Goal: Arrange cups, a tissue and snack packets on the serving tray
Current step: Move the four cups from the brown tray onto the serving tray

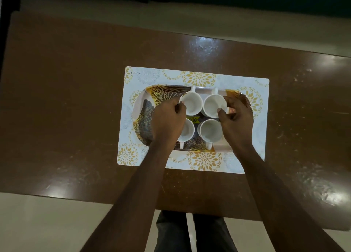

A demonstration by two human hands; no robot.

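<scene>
A patterned serving tray (146, 107) with gold and dark fan motifs lies on a white and gold placemat (190, 77). Several white cups stand on the tray in a square: far left cup (192, 102), far right cup (213, 104), near left cup (187, 131), near right cup (209, 131). My left hand (168, 118) pinches the rim of the far left cup. My right hand (236, 118) pinches the rim of the far right cup with thumb and fingers. A yellow label (192, 119) shows between the cups. No tissue or snack packets are in view.
The placemat sits on a glossy brown table (66, 109). Pale floor (38, 223) lies in front of the table's near edge. My legs (190, 232) show below the table edge.
</scene>
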